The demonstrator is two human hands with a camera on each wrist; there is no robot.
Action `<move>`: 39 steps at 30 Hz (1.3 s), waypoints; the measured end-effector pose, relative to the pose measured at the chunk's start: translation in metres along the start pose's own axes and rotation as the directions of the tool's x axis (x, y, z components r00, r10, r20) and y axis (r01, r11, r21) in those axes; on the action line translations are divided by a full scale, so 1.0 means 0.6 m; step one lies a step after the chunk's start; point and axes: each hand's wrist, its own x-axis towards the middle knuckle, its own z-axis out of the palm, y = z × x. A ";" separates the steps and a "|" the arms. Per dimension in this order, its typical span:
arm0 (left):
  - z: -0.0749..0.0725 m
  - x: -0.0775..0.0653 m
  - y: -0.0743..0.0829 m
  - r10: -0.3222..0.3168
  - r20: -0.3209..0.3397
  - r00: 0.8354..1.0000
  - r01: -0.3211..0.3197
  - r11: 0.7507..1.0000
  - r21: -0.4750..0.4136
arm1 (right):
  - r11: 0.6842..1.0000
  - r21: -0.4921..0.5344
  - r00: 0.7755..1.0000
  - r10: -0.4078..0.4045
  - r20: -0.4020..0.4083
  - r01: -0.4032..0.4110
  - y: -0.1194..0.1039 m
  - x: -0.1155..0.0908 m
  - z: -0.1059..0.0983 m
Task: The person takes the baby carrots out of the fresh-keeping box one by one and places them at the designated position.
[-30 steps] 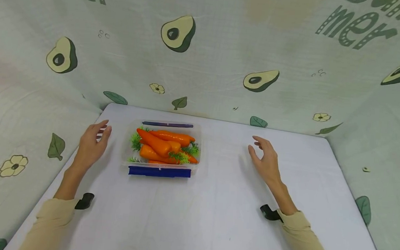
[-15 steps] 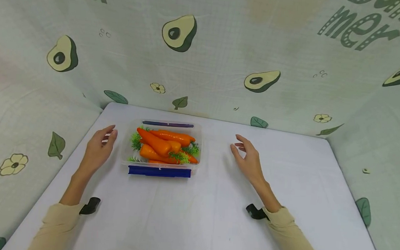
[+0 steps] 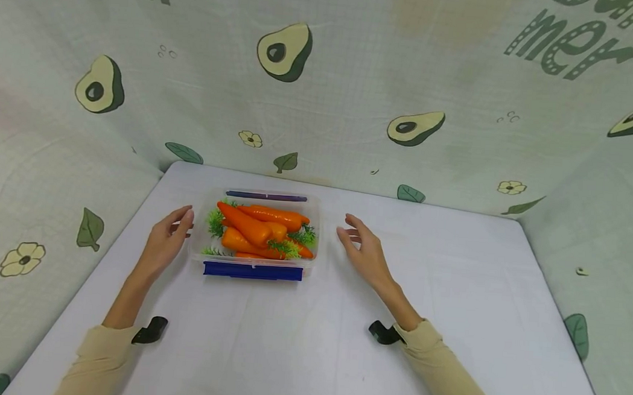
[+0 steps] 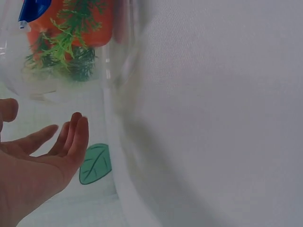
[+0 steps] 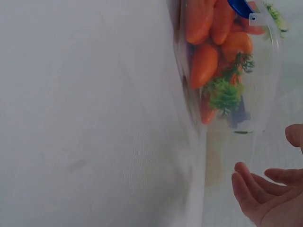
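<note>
hovering beside the clear box (image 3: 260, 262), left grip (image 3: 164, 241) and right grip (image 3: 366, 252) look spread. uneven lifting could tip it and send carrots (image 3: 245, 224) sliding, imo.

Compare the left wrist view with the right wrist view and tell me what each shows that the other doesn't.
Only the left wrist view: the left hand and a green leaf print on the cloth behind it.

Only the right wrist view: the right hand and a tan patch on the backdrop.

Both: the clear box with a blue clip, orange carrots, green sprigs and the white tabletop. In each, the hand appears apart from the box.
</note>
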 end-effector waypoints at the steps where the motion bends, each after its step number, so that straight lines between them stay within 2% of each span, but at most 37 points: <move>1: 0.001 0.000 0.000 -0.009 0.002 1.000 0.009 1.000 -0.010 | 1.000 -0.001 1.000 0.003 0.010 -0.003 -0.003 0.001 0.004; 8: 0.003 0.001 0.003 -0.054 0.039 0.998 0.056 0.996 -0.067 | 0.999 0.014 0.997 0.034 0.069 -0.035 -0.017 0.013 0.028; 18: -0.002 0.007 0.003 -0.135 0.060 0.989 0.139 0.987 -0.080 | 0.995 0.085 0.991 0.038 0.131 -0.050 -0.026 0.022 0.052; 21: -0.003 0.009 0.001 -0.155 0.065 0.986 0.160 0.983 -0.087 | 0.991 0.111 0.988 0.059 0.142 -0.075 -0.028 0.023 0.052; 30: -0.007 0.012 -0.003 -0.161 0.120 0.980 0.177 0.975 -0.132 | 0.956 0.222 0.971 0.154 0.182 -0.193 -0.036 0.028 0.044; 35: -0.005 0.013 -0.003 -0.178 0.131 0.975 0.196 0.970 -0.143 | 0.926 0.276 0.956 0.204 0.209 -0.258 -0.037 0.026 0.036; 39: -0.001 0.016 -0.002 -0.181 0.131 0.975 0.200 0.967 -0.155 | 0.914 0.293 0.949 0.217 0.230 -0.280 -0.035 0.026 0.029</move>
